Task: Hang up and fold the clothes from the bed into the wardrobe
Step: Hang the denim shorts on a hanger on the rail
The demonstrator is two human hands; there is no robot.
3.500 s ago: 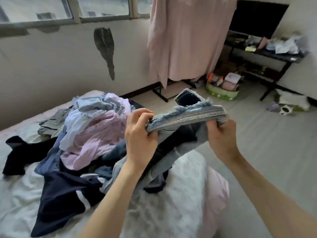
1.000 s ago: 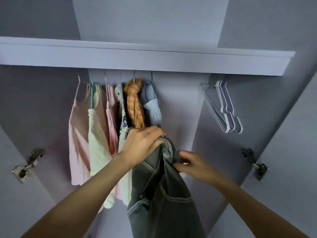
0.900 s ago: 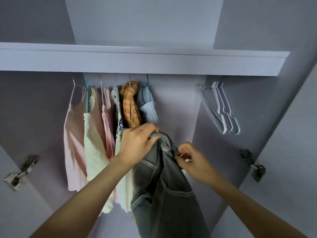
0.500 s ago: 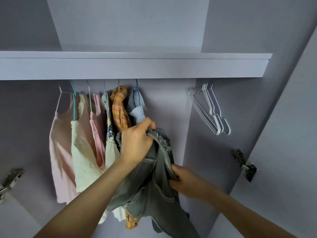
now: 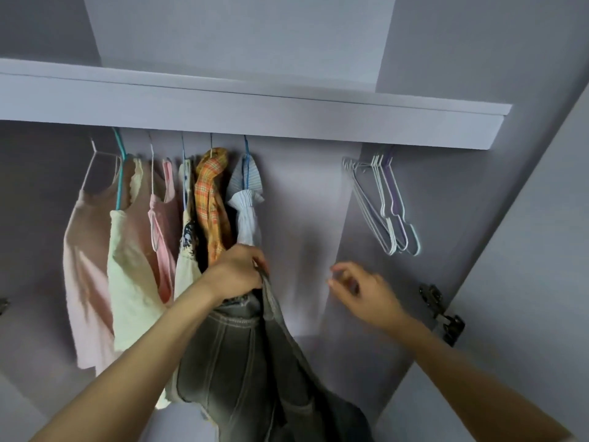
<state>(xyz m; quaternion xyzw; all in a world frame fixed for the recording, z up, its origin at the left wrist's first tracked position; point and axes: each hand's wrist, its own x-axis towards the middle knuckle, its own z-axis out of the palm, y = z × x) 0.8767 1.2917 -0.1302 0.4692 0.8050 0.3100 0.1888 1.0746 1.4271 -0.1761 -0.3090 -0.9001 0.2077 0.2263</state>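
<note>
Your left hand (image 5: 234, 271) grips the grey denim garment (image 5: 251, 362) at its top edge, fingers curled over the bunched fabric near the waistband. The denim hangs straight down from that grip, filling the lower middle of the view, between your two forearms and in front of the open wardrobe (image 5: 306, 218). Its upper end is held just below the row of hung clothes, near the foot of the orange plaid shirt (image 5: 212, 199) and the pale blue striped garment (image 5: 247, 202).

Your right hand (image 5: 363, 288) is off the denim and grasps nothing. It floats to the right of the garment with a clear gap between them, in front of the wardrobe's back panel, fingers loosely curled and spread, thumb and forefinger pointing left. It is a little blurred, so the finer lie of the fingertips is hard to read.

Both forearms reach up and forward from the bottom corners, the left one crossing in front of the hanging clothes, the right one rising from the lower right.

On the rail under the shelf (image 5: 255, 122), from left to right, hang a pink top (image 5: 86, 250), a cream top (image 5: 127, 266), a second pink top (image 5: 162, 224) and a white printed garment (image 5: 186, 237), then the plaid and the striped pieces. Further right, well apart from the clothes, a cluster of empty hangers (image 5: 387, 205) in white and lilac hangs above and to the right of your right hand. A metal door hinge (image 5: 441, 314) sits on the wardrobe's right side.
</note>
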